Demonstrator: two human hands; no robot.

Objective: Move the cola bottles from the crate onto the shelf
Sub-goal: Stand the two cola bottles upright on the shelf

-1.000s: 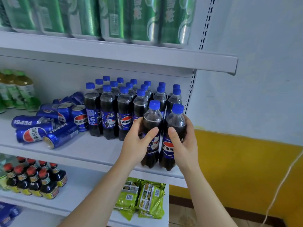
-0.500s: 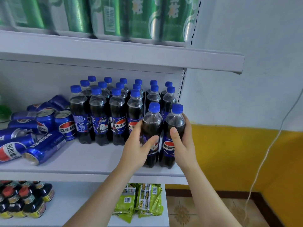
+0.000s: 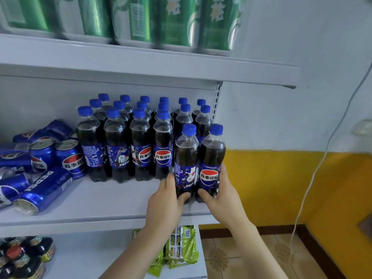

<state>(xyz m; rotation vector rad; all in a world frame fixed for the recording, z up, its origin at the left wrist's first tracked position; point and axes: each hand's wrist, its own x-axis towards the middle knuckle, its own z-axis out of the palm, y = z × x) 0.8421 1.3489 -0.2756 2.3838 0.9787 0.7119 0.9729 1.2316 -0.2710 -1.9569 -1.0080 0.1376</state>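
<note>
Middle shelf point(image 3: 112, 200): white painted metal, flat. Left part is cluttered with blue cola cans point(image 3: 45, 190), some upright, most lying on their sides. Beside them stands a packed block of cola bottles point(image 3: 128, 141), clear plastic, dark liquid, blue screw caps, blue labels, several rows deep back to the rear panel. Upper shelf point(image 3: 141, 61) carries green cans point(image 3: 171, 21), blurred. Lower shelf has dark small bottles point(image 3: 26, 256) at left and green snack packs point(image 3: 181, 246) under the forearms. White cord point(image 3: 314, 178) hangs down the yellow and white wall on the right.

Two front bottles stand upright, touching each other, at the right front edge of the middle shelf, just ahead of the block. Left hand point(image 3: 167, 200) wraps the base of the left bottle point(image 3: 186, 164), thumb across its front, fingers behind. Right hand point(image 3: 223, 196) wraps the base of the right bottle point(image 3: 211, 162), thumb in front. Both grips are closed low on the bottles, below the labels. The bottoms are hidden by the hands, so I can't confirm they rest on the shelf.
</note>
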